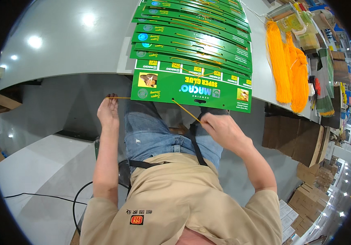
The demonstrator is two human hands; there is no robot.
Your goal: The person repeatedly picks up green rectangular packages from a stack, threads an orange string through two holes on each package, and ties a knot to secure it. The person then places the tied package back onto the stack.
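Observation:
My left hand [109, 108], left of the nearest green printed glue card [163, 93], pinches one end of a yellow-orange string [121, 98] that runs behind the card. From a hole near the card's front edge the string comes out again and reaches down to my right hand [207, 121], whose fingers are closed on it. That card lies at the front of an overlapping row of green cards [151, 29] and juts over the table edge. Yellow-orange strings lie across the cards behind it. What the string does under the card is hidden.
Bundles of orange string [278, 64] lie on the grey table [71, 39] at the right, beside a clear plastic container [288, 21]. Cardboard boxes [288, 136] stand below the table's right side. A black cable [76, 196] curves at the lower left.

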